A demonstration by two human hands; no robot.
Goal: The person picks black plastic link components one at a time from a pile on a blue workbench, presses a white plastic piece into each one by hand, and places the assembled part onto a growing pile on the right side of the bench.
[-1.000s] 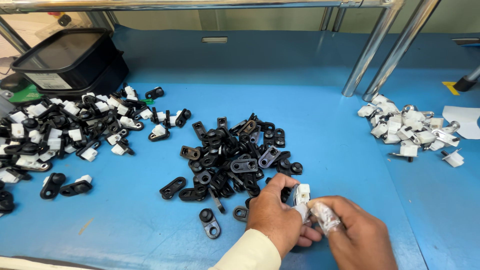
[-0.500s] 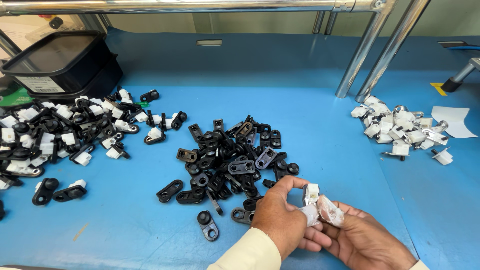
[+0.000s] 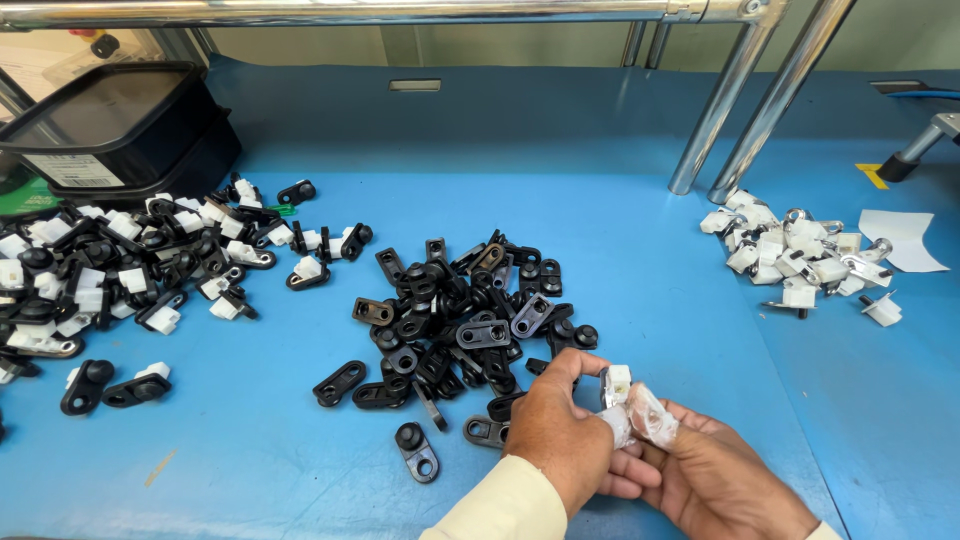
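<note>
Hands sit near the front edge of the blue table (image 3: 640,150) in my head view, closer together than a second ago. My left hand (image 3: 560,440) pinches a white clip (image 3: 617,384); my right hand (image 3: 725,480) now curls under, fingers closed around white wrapping (image 3: 650,415). Black brackets (image 3: 450,310) lie just beside them.

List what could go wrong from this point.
The small white plastic clip with a metal piece is pinched only at fingertips between the left hand and right hand; it could slip into the pile of black plastic brackets just beyond, and might be hard to spot there.
</note>
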